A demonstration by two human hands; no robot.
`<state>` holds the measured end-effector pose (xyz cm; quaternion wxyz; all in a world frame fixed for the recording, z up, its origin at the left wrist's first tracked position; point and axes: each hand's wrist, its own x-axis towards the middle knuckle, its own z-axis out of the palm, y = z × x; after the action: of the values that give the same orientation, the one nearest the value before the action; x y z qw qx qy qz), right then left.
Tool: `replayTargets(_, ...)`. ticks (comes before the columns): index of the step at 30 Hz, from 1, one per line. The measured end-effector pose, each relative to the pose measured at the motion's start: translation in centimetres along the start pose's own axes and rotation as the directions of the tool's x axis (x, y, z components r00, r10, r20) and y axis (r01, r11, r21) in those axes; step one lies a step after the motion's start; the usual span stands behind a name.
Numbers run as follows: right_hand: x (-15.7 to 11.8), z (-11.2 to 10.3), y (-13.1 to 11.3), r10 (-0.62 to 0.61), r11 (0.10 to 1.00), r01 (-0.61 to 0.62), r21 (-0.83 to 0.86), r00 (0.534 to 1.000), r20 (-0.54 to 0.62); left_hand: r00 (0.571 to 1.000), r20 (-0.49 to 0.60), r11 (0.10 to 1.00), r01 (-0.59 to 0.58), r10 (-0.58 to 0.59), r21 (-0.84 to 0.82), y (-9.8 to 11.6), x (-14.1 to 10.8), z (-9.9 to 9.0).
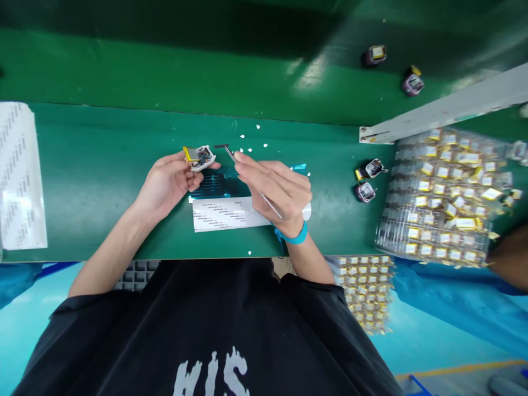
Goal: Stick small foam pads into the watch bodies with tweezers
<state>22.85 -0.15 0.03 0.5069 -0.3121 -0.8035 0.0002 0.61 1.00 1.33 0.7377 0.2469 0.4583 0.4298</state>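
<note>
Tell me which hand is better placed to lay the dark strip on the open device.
Right, most likely: the right hand holds the tweezers, with the dark strip at their tip, close beside the open device. The left hand is occupied holding that device.

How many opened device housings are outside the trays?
5: one housing in the left hand, two on the bench beside the tray stack, two farther back. Pale objects at far right are unclear; others may be hidden.

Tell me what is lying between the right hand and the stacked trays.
The head view shows blue film, white dot, sheet end, two open housings.
</note>
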Motion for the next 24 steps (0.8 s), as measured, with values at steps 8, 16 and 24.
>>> replayTargets(8, -0.8, -0.3, 0.1, 0.059, 0.997, -0.056, -0.054, 0.997, 0.043, 0.996, 0.086, 1.0, -0.005, 0.004, 0.014, -0.6, -0.7, 0.1)
replayTargets(16, -0.7, -0.2, 0.0, 0.067, 0.996, -0.066, 0.054, 0.998, -0.013, 1.0, 0.0, 0.997, -0.003, 0.003, 0.075, -1.0, -0.1, 0.0)
replayTargets(24, -1.1, -0.1, 0.3, 0.116, 0.988, -0.124, -0.087, 0.989, -0.094, 0.999, -0.022, 0.986, 0.037, -0.041, -0.166, 0.5, -0.5, -0.3)
